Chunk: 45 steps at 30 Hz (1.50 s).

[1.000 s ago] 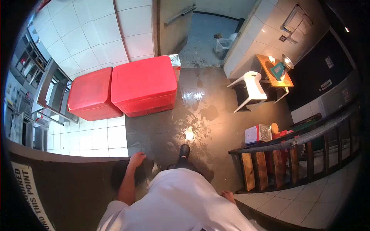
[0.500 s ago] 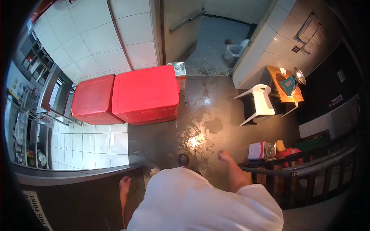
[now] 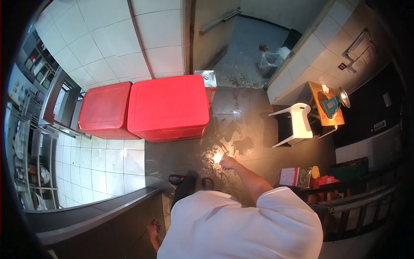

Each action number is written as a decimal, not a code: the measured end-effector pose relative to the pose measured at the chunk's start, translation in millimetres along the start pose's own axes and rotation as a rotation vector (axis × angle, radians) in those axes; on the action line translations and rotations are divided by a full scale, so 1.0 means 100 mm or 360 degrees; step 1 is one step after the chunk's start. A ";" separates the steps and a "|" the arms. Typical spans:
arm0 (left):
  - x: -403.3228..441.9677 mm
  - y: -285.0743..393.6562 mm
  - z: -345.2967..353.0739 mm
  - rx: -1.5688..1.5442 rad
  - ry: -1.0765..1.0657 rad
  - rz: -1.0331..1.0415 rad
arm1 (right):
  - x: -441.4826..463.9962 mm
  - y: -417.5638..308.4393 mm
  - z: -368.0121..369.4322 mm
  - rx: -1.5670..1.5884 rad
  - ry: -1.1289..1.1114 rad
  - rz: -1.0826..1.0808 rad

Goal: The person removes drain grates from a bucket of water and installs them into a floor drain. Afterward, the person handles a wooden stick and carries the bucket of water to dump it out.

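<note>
My right hand point(image 3: 228, 163) swings out ahead of my body over the wet grey floor point(image 3: 258, 162), its fingers curled in with nothing visible in them. Low at my left side hangs my left hand point(image 3: 153, 227), beside the dark half-height partition point(image 3: 112, 228). Its fingers are loosely bent and somewhat apart, and it holds nothing I can see. Neither hand touches anything. Below my white shirt point(image 3: 241, 224) two dark shoes point(image 3: 208, 183) show on the floor.
Two red lidded bins point(image 3: 168, 108) stand along the tiled wall, beside a metal-topped container point(image 3: 205, 78). An open doorway point(image 3: 246, 56) lies ahead. On the right are a white chair point(image 3: 300, 123), a wooden table point(image 3: 319, 97) bearing a green scale point(image 3: 331, 107), boxes point(image 3: 295, 177) and a black railing point(image 3: 358, 190).
My right hand has swung forward and left; my left hand has dropped back. A second shoe has come into view. The bins and furniture have shifted slightly right and down in the view.
</note>
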State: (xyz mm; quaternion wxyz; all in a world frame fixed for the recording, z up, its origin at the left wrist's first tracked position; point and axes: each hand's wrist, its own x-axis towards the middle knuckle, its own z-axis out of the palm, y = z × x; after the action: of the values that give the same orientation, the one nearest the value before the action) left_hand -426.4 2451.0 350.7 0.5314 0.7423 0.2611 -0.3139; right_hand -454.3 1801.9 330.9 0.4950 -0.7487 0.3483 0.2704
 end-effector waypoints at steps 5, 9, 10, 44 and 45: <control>0.52 0.36 0.06 -0.0103 0.0006 0.0069 | 0.39 -0.36 0.16 -0.0253 -0.0154 0.0048; 1.12 0.81 0.05 0.0114 0.0052 0.0277 | 0.66 -1.00 -0.09 -0.0721 -0.0194 -0.0011; 1.25 0.89 -0.02 0.0114 -0.0016 0.0316 | 0.68 -1.14 -0.12 -0.0684 -0.0058 -0.0145; 1.67 4.60 -1.90 -0.1303 0.1730 0.0468 | 2.56 -9.30 3.97 -0.0537 -0.1184 -0.1506; 1.74 4.54 -2.02 -0.1442 0.1735 0.0469 | 2.59 -9.46 4.33 -0.0640 -0.1224 -0.1555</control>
State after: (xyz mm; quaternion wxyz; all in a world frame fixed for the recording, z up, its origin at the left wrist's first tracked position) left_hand 54.9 2516.8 553.5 0.6178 0.5276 0.4907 0.3150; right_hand 424.8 2391.9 502.4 0.5003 -0.7488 -0.2914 0.3227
